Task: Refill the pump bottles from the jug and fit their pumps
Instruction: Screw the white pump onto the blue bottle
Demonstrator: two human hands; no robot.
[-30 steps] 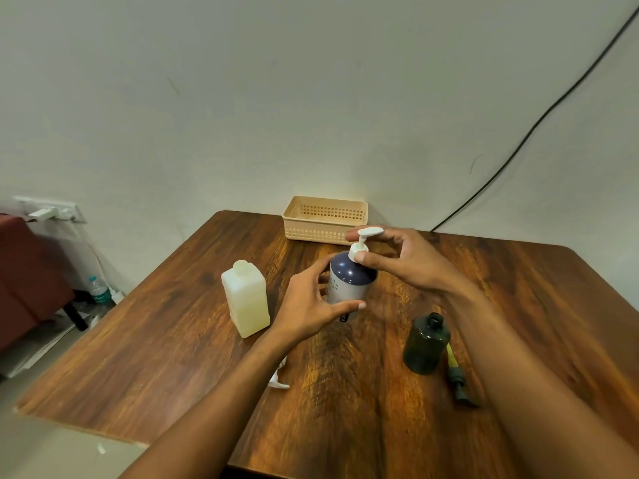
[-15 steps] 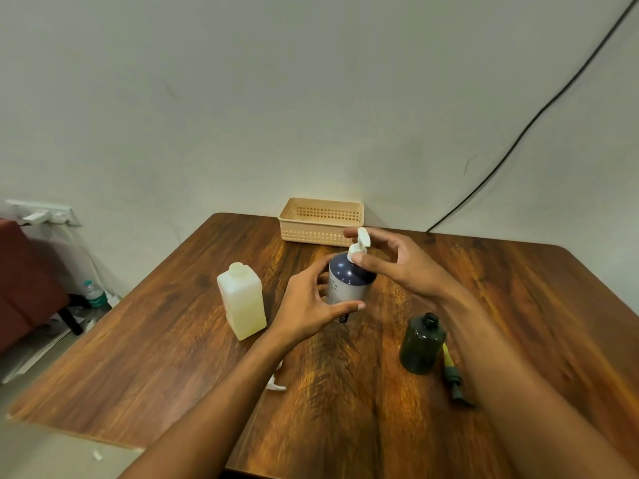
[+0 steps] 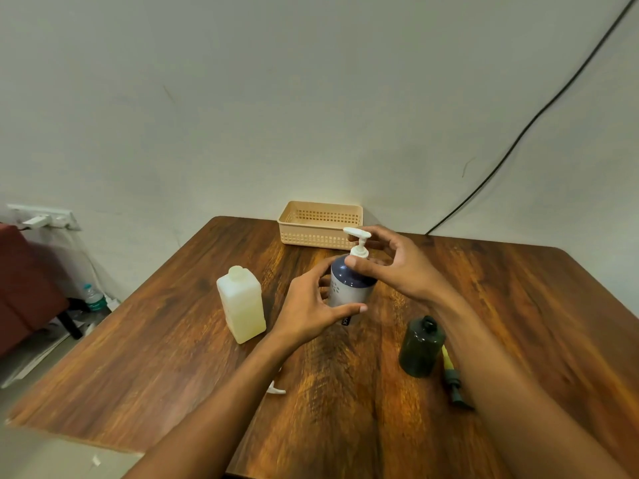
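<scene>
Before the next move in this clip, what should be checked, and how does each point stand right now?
1. Blue bottle steadied: ok; the left hand grips its body, upright on the table.
2. Right hand on the white pump: ok; thumb and fingers pinch around its collar.
3. White pump screwed tight: cannot tell.
4. Dark bottle has its pump: not ok; the dark pump lies on the table beside it.
5. Jug upright, apart from both hands: ok.

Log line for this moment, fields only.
step: fitting white pump | left hand: holds navy bottle | right hand: pinches pump | green bottle: upright, dark pump lying beside
</scene>
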